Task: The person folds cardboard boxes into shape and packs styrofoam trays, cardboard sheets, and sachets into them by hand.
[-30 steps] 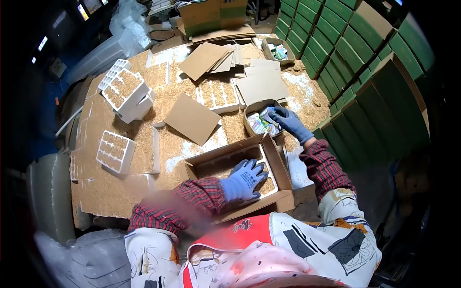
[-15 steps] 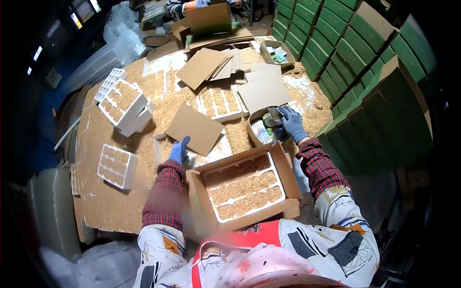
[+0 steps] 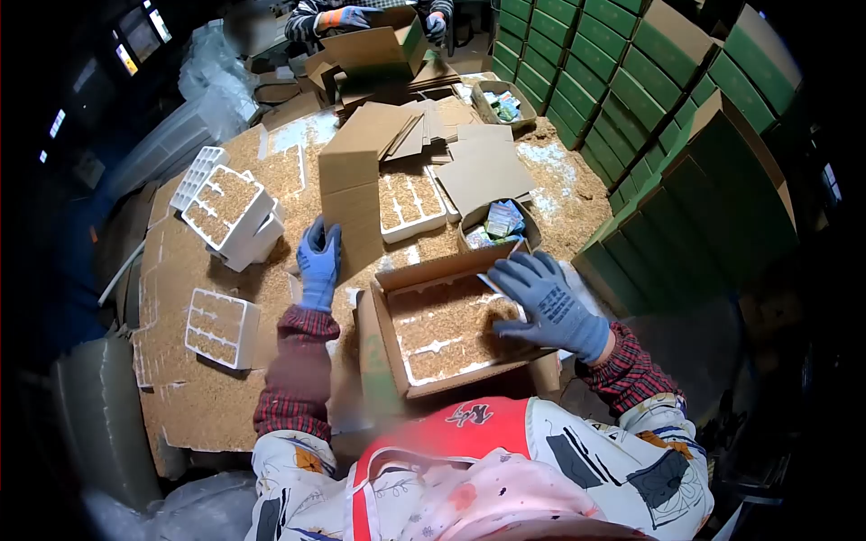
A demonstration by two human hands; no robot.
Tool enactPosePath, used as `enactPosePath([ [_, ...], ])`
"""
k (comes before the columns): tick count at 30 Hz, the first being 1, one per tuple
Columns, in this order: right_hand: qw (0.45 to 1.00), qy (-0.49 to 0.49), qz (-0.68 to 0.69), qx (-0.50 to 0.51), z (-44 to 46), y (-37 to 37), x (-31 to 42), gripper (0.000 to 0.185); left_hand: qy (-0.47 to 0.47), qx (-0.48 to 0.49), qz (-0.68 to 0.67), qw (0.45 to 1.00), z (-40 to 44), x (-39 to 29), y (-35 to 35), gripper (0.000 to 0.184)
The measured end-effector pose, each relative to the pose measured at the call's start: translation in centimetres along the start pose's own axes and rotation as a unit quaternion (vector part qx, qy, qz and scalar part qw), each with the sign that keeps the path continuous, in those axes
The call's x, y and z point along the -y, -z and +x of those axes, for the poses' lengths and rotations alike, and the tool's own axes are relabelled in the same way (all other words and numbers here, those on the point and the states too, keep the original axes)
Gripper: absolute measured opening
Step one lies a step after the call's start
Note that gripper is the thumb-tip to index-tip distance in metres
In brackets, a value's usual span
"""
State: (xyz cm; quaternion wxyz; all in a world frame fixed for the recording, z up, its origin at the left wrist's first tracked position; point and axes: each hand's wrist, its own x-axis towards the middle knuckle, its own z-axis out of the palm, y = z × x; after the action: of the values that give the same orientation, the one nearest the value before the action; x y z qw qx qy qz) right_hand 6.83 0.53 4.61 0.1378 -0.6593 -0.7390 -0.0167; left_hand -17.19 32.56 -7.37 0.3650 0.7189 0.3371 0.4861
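Note:
My left hand [image 3: 318, 261], in a blue glove, grips the edge of a brown cardboard sheet [image 3: 354, 212] that stands tilted on the table. My right hand [image 3: 552, 307], gloved too, hangs palm down over the right side of an open cardboard box [image 3: 390, 347]. A thin pale edge, apparently a flat packet [image 3: 490, 283], shows under its fingertips; the rest is hidden by the hand. Inside the box lies a white foam tray [image 3: 437, 346] filled with brown shavings. Just behind the box stands a small bin [image 3: 534, 236] of colourful packets [image 3: 502, 219].
Filled foam trays stand at the left [image 3: 221, 329] and mid-table [image 3: 412, 203]. Loose cardboard sheets [image 3: 487, 167] and a second packet bin [image 3: 505, 104] lie farther back. Green boxes [image 3: 631, 99] are stacked at the right. Another person's gloved hands [image 3: 347, 17] handle a box opposite.
My right hand has moved from the packet bin to above the box. My left hand has tilted the cardboard sheet up from lying flat. The other person's hands show more fully.

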Motion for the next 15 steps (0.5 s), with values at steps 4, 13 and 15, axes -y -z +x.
enactPosePath([
  [4,0.940,-0.144,0.273,-0.144,-1.2,1.7,-1.4,0.049,-0.289,0.172,0.267,0.904,-3.3,-19.8,0.5,0.037],
  [13,0.793,-0.219,0.516,-0.236,-3.5,-4.6,-4.0,0.038,-0.230,0.639,0.210,0.704,-14.2,-15.9,-8.0,0.026],
  [15,0.783,-0.240,0.502,-0.278,-3.8,-5.3,-4.3,0.037,-0.171,0.662,0.204,0.700,-13.9,-16.5,-7.5,0.024],
])
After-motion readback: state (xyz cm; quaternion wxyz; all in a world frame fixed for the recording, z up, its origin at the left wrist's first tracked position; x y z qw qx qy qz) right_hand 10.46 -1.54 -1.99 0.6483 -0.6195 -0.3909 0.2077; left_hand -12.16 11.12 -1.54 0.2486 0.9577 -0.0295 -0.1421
